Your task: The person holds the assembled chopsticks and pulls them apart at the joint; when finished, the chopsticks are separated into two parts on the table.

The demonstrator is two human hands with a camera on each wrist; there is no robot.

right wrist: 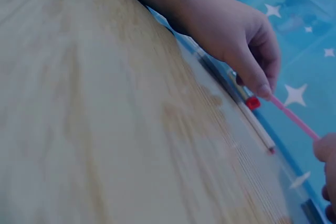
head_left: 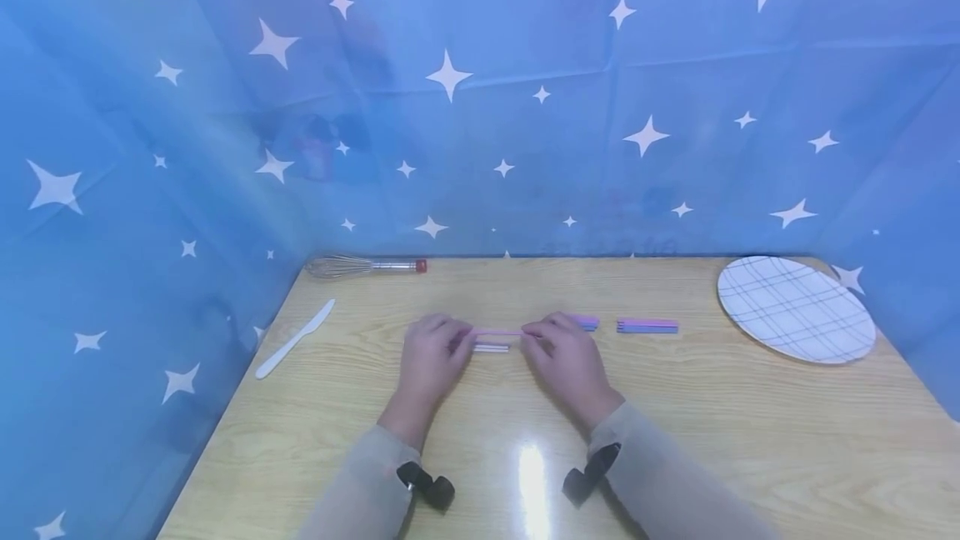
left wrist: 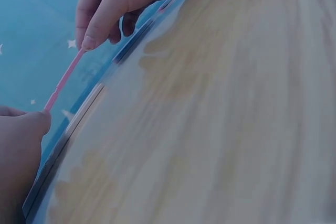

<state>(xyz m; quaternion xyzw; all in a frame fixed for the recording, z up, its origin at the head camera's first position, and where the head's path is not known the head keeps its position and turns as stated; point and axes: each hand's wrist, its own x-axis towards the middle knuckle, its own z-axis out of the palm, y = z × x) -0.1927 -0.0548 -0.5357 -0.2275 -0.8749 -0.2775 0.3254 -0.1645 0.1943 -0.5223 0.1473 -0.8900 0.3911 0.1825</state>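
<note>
Between both hands runs a thin pink straw (head_left: pixel 498 332), held roughly level above the table; a small step shows along it in the left wrist view. My left hand (head_left: pixel 433 352) pinches its left end between thumb and fingers. At the other end, my right hand (head_left: pixel 566 357) pinches it the same way. Just below the straw, pale slender sticks (head_left: pixel 491 348) lie on the table, partly hidden by the left hand. Behind the right hand lies a small group of pink and blue straws (head_left: pixel 588 322), partly covered. A similar group of straws (head_left: pixel 647 327) lies farther right.
A whisk (head_left: pixel 360 266) with a red handle end lies at the back left. Nearer on that side is a white knife (head_left: pixel 295 339). A white checked plate (head_left: pixel 795 309) rests at the back right of the wooden table (head_left: pixel 360 473). Starred blue cloth (head_left: pixel 525 132) hangs behind.
</note>
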